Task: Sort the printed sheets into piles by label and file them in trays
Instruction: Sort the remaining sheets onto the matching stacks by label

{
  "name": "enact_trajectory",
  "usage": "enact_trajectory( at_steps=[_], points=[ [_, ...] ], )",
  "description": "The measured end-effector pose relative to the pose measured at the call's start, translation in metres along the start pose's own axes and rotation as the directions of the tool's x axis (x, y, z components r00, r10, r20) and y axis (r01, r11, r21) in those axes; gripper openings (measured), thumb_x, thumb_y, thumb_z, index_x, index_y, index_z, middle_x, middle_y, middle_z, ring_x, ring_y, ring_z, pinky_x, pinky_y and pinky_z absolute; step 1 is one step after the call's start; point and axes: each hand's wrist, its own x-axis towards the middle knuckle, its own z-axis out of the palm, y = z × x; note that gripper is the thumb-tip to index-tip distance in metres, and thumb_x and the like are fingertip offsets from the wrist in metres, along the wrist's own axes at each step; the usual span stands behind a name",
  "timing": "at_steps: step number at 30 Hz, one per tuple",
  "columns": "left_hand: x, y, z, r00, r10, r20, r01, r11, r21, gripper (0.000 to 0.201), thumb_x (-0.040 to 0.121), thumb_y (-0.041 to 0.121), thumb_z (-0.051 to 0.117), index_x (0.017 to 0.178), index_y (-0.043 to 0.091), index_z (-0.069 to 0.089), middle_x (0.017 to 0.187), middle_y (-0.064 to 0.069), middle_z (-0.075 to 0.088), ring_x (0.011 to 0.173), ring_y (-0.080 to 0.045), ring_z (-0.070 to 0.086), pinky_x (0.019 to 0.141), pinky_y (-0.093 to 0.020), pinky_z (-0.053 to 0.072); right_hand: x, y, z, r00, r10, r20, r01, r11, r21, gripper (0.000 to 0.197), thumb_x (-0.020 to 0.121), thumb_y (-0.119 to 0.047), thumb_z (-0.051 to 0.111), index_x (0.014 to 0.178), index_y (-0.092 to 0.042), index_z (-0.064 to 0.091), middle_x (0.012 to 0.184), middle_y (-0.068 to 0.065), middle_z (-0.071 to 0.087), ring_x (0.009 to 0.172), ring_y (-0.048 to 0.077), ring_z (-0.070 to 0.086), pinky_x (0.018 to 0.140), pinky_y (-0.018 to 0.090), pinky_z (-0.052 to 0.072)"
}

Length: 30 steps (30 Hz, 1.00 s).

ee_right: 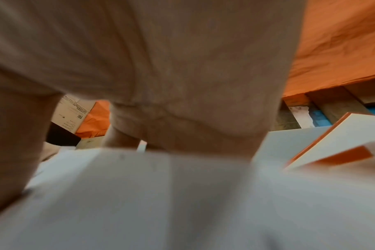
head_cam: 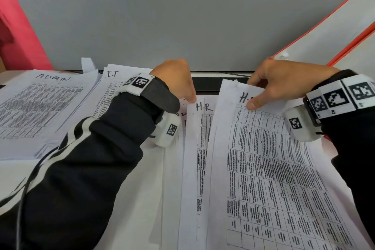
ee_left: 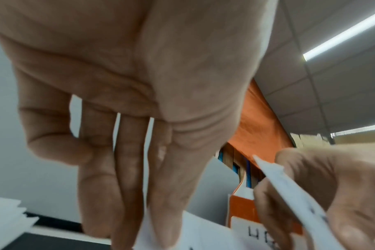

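Note:
Printed table sheets hand-labelled H-R lie fanned across the desk in front of me. My right hand pinches the top edge of the uppermost H-R sheet, thumb on the label and fingers behind; that edge is lifted off the desk. In the right wrist view the same sheet fills the lower half, blurred. My left hand points down with straight fingers, tips touching the top corner of the second H-R sheet. An ADMIN pile and an I.T pile lie to the left.
White trays with orange-red rims lean at the right, close behind my right hand. A grey partition closes off the back of the desk. A black strip runs along the desk's far edge. My dark sleeves cover the near desk.

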Motion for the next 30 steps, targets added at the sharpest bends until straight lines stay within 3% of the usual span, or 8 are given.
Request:
enact_trajectory(
  at_steps=[3, 6, 12, 15, 17, 23, 26, 30],
  points=[
    [-0.005, 0.002, -0.001, 0.998, 0.042, 0.042, -0.036, 0.991, -0.130, 0.003, 0.083, 0.022, 0.078, 0.081, 0.019, 0.077, 0.066, 0.005, 0.075, 0.067, -0.005, 0.071, 0.066, -0.023, 0.052, 0.001, -0.005, 0.002, 0.997, -0.033, -0.071, 0.032, 0.999, -0.010, 0.012, 0.074, -0.040, 0.090, 0.076, -0.038, 0.078, 0.085, -0.010, 0.078, 0.077, 0.013, 0.075, 0.079, 0.045, 0.063],
    [-0.010, 0.004, -0.004, 0.989, 0.122, 0.089, -0.091, 0.952, -0.292, 0.006, 0.086, 0.019, 0.078, 0.087, 0.015, 0.074, 0.072, -0.001, 0.077, 0.069, -0.010, 0.073, 0.066, -0.023, 0.050, 0.002, -0.010, 0.003, 0.986, -0.096, -0.137, 0.098, 0.995, 0.007, 0.019, 0.074, -0.035, 0.091, 0.071, -0.041, 0.074, 0.101, -0.009, 0.078, 0.087, 0.017, 0.075, 0.083, 0.049, 0.061],
    [-0.020, 0.013, -0.011, 0.925, 0.343, 0.162, -0.218, 0.831, -0.512, 0.011, 0.092, 0.017, 0.073, 0.100, 0.011, 0.069, 0.086, -0.003, 0.079, 0.089, -0.022, 0.076, 0.079, -0.031, 0.051, -0.006, -0.007, -0.005, 0.992, -0.084, -0.096, 0.085, 0.996, 0.008, 0.031, 0.072, -0.016, 0.093, 0.086, -0.015, 0.066, 0.078, -0.001, 0.079, 0.069, 0.022, 0.076, 0.063, 0.042, 0.062],
    [-0.017, 0.007, -0.006, 0.935, 0.270, 0.231, -0.246, 0.961, -0.128, 0.026, 0.081, 0.044, 0.080, 0.100, 0.027, 0.073, 0.082, 0.014, 0.076, 0.081, -0.007, 0.070, 0.075, -0.026, 0.049, -0.017, 0.000, -0.018, 0.992, -0.049, -0.118, 0.056, 0.996, 0.063, 0.043, 0.070, -0.008, 0.092, 0.098, -0.022, 0.063, 0.080, -0.003, 0.080, 0.067, 0.018, 0.076, 0.051, 0.029, 0.057],
    [-0.017, 0.004, -0.001, 0.925, 0.168, 0.340, -0.222, 0.967, 0.126, 0.037, 0.072, 0.053, 0.083, 0.101, 0.032, 0.074, 0.088, 0.020, 0.071, 0.078, 0.000, 0.061, 0.069, -0.021, 0.046, -0.022, 0.003, -0.023, 0.991, -0.034, -0.131, 0.046, 0.995, 0.091, 0.042, 0.070, -0.008, 0.092, 0.098, -0.023, 0.064, 0.081, -0.004, 0.080, 0.068, 0.017, 0.077, 0.057, 0.034, 0.059],
    [-0.013, 0.010, 0.016, 0.866, 0.001, 0.500, -0.236, 0.882, 0.407, 0.071, 0.067, 0.046, 0.090, 0.125, 0.025, 0.056, 0.119, 0.005, 0.060, 0.109, -0.023, 0.061, 0.097, -0.042, 0.053, -0.017, -0.004, -0.015, 0.998, -0.037, -0.049, 0.041, 0.995, 0.093, 0.030, 0.073, -0.007, 0.090, 0.094, -0.020, 0.073, 0.084, -0.004, 0.081, 0.072, 0.015, 0.078, 0.069, 0.036, 0.061],
    [-0.013, 0.008, 0.015, 0.894, 0.028, 0.446, -0.225, 0.891, 0.394, 0.053, 0.075, 0.038, 0.086, 0.117, 0.015, 0.064, 0.109, 0.003, 0.066, 0.093, -0.018, 0.064, 0.084, -0.033, 0.055, -0.017, -0.008, -0.012, 0.999, -0.041, -0.028, 0.043, 0.994, 0.096, 0.031, 0.074, -0.008, 0.090, 0.099, -0.023, 0.078, 0.084, -0.005, 0.081, 0.074, 0.013, 0.079, 0.068, 0.034, 0.062],
    [-0.010, 0.005, 0.013, 0.936, 0.084, 0.340, -0.197, 0.929, 0.312, 0.029, 0.086, 0.036, 0.077, 0.095, 0.008, 0.074, 0.065, 0.007, 0.058, 0.050, -0.003, 0.052, 0.053, -0.021, 0.045, -0.018, -0.009, -0.011, 0.999, -0.043, -0.022, 0.044, 0.994, 0.095, 0.032, 0.075, -0.009, 0.089, 0.102, -0.025, 0.081, 0.085, -0.007, 0.081, 0.075, 0.014, 0.079, 0.074, 0.040, 0.064]
  ],
)
